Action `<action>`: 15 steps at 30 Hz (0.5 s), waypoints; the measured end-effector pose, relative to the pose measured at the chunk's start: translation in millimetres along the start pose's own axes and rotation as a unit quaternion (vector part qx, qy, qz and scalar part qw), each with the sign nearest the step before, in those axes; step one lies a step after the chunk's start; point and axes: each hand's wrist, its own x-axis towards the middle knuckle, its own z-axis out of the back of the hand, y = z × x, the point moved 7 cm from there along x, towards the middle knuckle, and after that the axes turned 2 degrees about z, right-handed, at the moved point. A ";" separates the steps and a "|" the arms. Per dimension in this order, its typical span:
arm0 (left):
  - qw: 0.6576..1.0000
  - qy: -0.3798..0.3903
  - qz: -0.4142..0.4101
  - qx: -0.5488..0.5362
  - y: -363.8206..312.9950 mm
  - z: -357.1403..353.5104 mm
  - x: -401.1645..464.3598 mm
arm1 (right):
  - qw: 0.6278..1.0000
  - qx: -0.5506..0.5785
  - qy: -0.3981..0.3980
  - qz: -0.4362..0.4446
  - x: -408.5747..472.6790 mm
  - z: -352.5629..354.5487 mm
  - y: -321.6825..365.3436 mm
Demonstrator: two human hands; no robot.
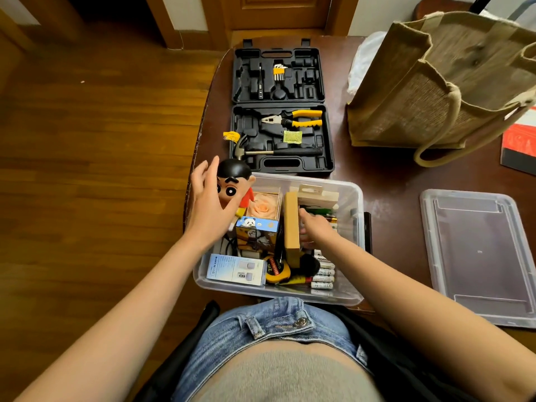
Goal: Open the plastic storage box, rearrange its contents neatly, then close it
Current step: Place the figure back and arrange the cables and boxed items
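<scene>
The clear plastic storage box [358, 219] stands open at the table's near edge, and its lid [475, 256] lies flat to the right. My left hand [207, 210] cups a cartoon figurine [233, 181] at the box's far left corner, fingers spread and straight. My right hand [319, 229] reaches into the box, its fingertips against the side of an upright wooden block [291, 224]. Also inside are a panda box [256, 233], a rose box [264, 206], a yellow tape measure [278, 272], a white-blue carton [235, 269] and several batteries [323, 274].
An open black tool case [281, 111] with pliers and a hammer lies just behind the box. A jute bag [435, 91] stands at the back right, and a red book [519, 146] lies beside it. The table's rounded left edge [198, 140] drops to a wooden floor.
</scene>
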 end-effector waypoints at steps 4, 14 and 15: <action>0.981 -0.032 -0.180 0.058 -33.0 14.6 -15.8 | 0.994 0.099 0.050 0.012 -14.6 13.3 -0.4; 0.848 0.369 -0.075 0.373 16.5 -45.1 -47.3 | 0.997 -0.004 0.035 0.067 -33.3 24.9 4.0; 0.828 0.384 -0.064 0.403 21.9 -49.2 -50.0 | 0.997 -0.014 0.030 0.071 -33.6 24.6 4.4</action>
